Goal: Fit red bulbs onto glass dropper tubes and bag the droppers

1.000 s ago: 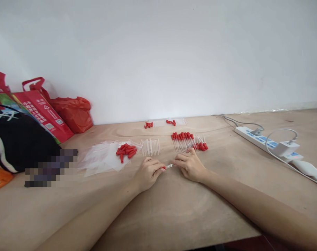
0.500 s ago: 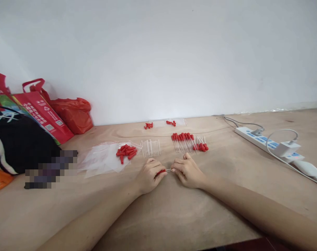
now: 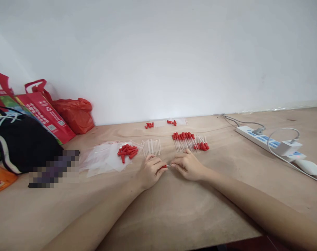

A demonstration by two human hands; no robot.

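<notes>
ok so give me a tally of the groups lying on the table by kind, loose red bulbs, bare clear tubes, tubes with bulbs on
Piles of loose red bulbs: 3 (one near, two at the back)
Rows of bare clear tubes: 2 (one near, one faint at the back)
Adjoining sets of bulb-topped tubes: 2 (bulbs at far end, bulbs at near end)
Total: 7 groups

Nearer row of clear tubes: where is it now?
In the head view, the row of clear tubes lies just left of centre, right beyond the left hand, between the loose red caps at left and the red-capped tubes at right.
</notes>
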